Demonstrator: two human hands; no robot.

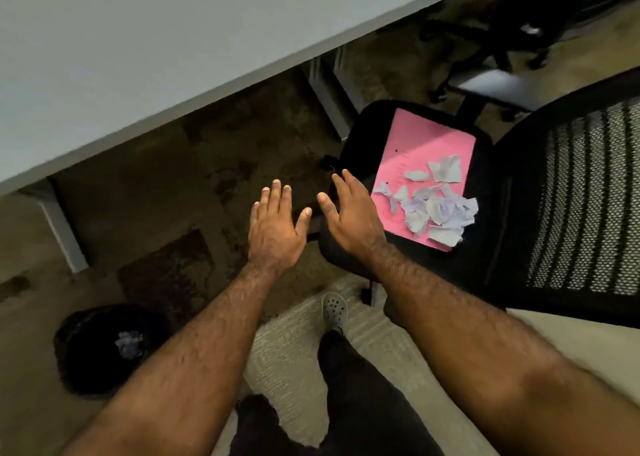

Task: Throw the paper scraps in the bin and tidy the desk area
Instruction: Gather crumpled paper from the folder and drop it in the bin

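Observation:
Several torn white paper scraps lie in a loose pile on a pink sheet, which rests on the seat of a black office chair. My right hand hovers open, palm down, just left of the pink sheet over the seat's edge. Beside it, my left hand is also open with fingers spread, above the floor. Neither hand holds anything. A black bin with a dark liner stands on the floor at lower left, with crumpled white paper inside it.
A pale desk top spans the upper left, its legs reaching the patterned carpet. The chair's mesh backrest fills the right side. Another chair base stands at the upper right. My foot in a grey shoe is below the hands.

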